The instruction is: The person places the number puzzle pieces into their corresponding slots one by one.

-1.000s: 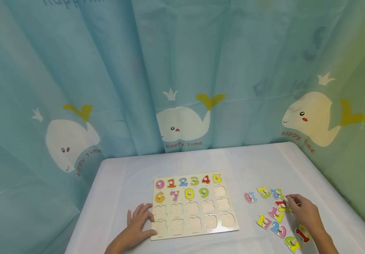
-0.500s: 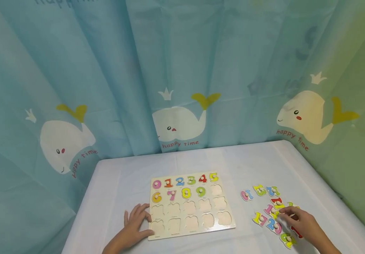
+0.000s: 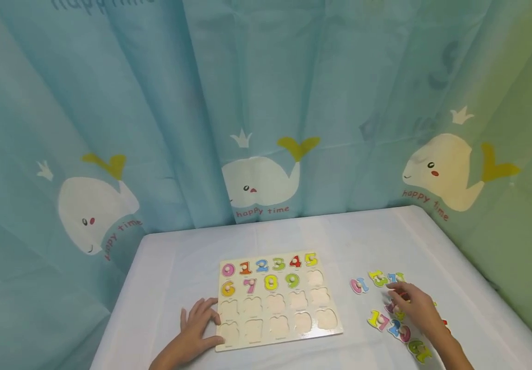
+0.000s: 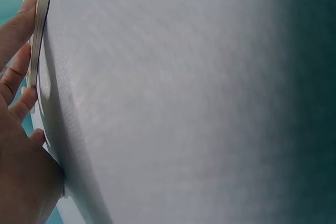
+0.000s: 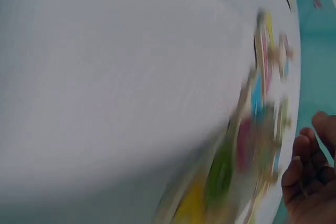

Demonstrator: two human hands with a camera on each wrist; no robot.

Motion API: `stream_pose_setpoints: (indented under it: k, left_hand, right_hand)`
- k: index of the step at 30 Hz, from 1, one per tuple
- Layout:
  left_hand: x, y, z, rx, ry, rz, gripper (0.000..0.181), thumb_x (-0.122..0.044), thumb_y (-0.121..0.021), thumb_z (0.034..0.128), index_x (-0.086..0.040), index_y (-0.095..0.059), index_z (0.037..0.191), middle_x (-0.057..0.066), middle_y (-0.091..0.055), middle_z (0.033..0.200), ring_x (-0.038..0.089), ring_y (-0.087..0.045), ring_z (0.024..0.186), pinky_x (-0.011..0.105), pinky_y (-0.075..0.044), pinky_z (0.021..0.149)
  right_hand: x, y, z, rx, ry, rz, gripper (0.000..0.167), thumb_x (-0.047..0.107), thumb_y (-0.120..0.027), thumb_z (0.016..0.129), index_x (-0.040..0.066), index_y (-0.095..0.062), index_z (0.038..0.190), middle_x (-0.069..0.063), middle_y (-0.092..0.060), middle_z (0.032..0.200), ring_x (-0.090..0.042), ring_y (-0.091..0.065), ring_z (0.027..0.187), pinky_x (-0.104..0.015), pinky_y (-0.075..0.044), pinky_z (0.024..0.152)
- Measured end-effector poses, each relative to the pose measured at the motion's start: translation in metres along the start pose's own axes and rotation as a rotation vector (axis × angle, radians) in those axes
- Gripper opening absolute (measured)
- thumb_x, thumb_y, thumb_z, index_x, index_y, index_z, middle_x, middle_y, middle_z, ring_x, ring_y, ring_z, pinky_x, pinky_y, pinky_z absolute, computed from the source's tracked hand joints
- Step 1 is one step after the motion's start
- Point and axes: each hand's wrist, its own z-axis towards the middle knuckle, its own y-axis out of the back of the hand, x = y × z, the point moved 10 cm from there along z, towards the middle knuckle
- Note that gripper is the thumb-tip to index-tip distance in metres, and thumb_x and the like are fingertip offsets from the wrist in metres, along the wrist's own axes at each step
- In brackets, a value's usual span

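Note:
A wooden number puzzle board (image 3: 266, 321) lies on the table, with knobbed numbers 0 to 9 in its upper two rows and bare recesses below. My left hand (image 3: 194, 326) rests against the board's left edge, fingers and thumb touching it. In the left wrist view, its fingertips (image 4: 29, 3) meet the board's side. My right hand (image 3: 414, 306) hovers over loose two-digit pieces, fingers loosely bent and holding nothing. It partly hides a 14 piece and a red piece. Near it lie a 10 piece (image 3: 359, 285), a 13 piece (image 3: 378, 278) and a 17 piece (image 3: 379, 320).
A 20 piece (image 3: 399, 331) and a green-and-yellow piece (image 3: 419, 351) lie nearer the front. White cloth covers the table (image 3: 192, 267). A blue curtain (image 3: 164, 128) with whale prints hangs behind and at the sides. Pieces look blurred in the right wrist view.
My right hand has moved left over the loose pieces, first nearer and then back away from me toward the 12 piece. The left hand stays at the board. The head view has shifted slightly.

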Motion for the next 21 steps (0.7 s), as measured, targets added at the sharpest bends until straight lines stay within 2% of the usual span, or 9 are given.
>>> stream_pose_setpoints:
  k: [4,7,13,16,21]
  left_hand:
    - [-0.002,-0.002,0.0,0.011,0.001,-0.011,0.034,-0.044,-0.072,0.0766,-0.025,-0.046,0.086,0.017,-0.034,0.142,0.051,-0.008,0.133,0.072,0.019,0.09]
    - [-0.004,-0.004,-0.001,0.01,-0.007,-0.026,0.034,-0.043,-0.073,0.0764,-0.024,-0.046,0.086,0.019,-0.034,0.142,0.053,-0.008,0.132,0.073,0.019,0.089]
    - [-0.005,-0.004,0.0,0.007,-0.014,-0.012,0.034,-0.045,-0.072,0.0767,-0.025,-0.046,0.086,0.018,-0.035,0.142,0.054,-0.01,0.132,0.074,0.017,0.09]
    - [-0.006,-0.001,0.0,-0.01,-0.024,-0.004,0.033,-0.044,-0.072,0.0763,-0.025,-0.046,0.085,0.018,-0.036,0.141,0.054,-0.011,0.132,0.074,0.016,0.09]
    - [-0.006,0.001,-0.001,-0.018,-0.023,-0.002,0.033,-0.043,-0.073,0.076,-0.025,-0.046,0.085,0.018,-0.036,0.142,0.053,-0.011,0.132,0.073,0.017,0.091]
  right_hand:
    - [0.022,-0.028,0.019,0.054,0.089,0.024,0.023,0.009,-0.065,0.087,0.001,-0.065,0.109,-0.001,-0.061,0.086,-0.016,-0.057,0.074,-0.026,-0.047,0.056]
    - [0.031,-0.043,0.028,0.084,0.133,0.029,0.025,0.009,-0.067,0.086,0.001,-0.065,0.11,0.001,-0.059,0.085,-0.013,-0.055,0.073,-0.027,-0.047,0.058]
    - [0.04,-0.051,0.033,0.096,0.204,-0.024,0.016,0.007,-0.069,0.084,0.008,-0.07,0.099,0.004,-0.056,0.083,-0.01,-0.054,0.074,-0.027,-0.048,0.063]
    - [0.042,-0.05,0.036,0.081,0.183,-0.015,0.01,0.01,-0.071,0.083,0.007,-0.068,0.092,0.003,-0.055,0.082,-0.011,-0.052,0.072,-0.025,-0.047,0.061]
    - [0.046,-0.053,0.042,0.06,0.088,0.017,0.022,0.024,-0.072,0.083,0.005,-0.062,0.088,0.002,-0.053,0.075,-0.012,-0.048,0.066,-0.024,-0.043,0.054]
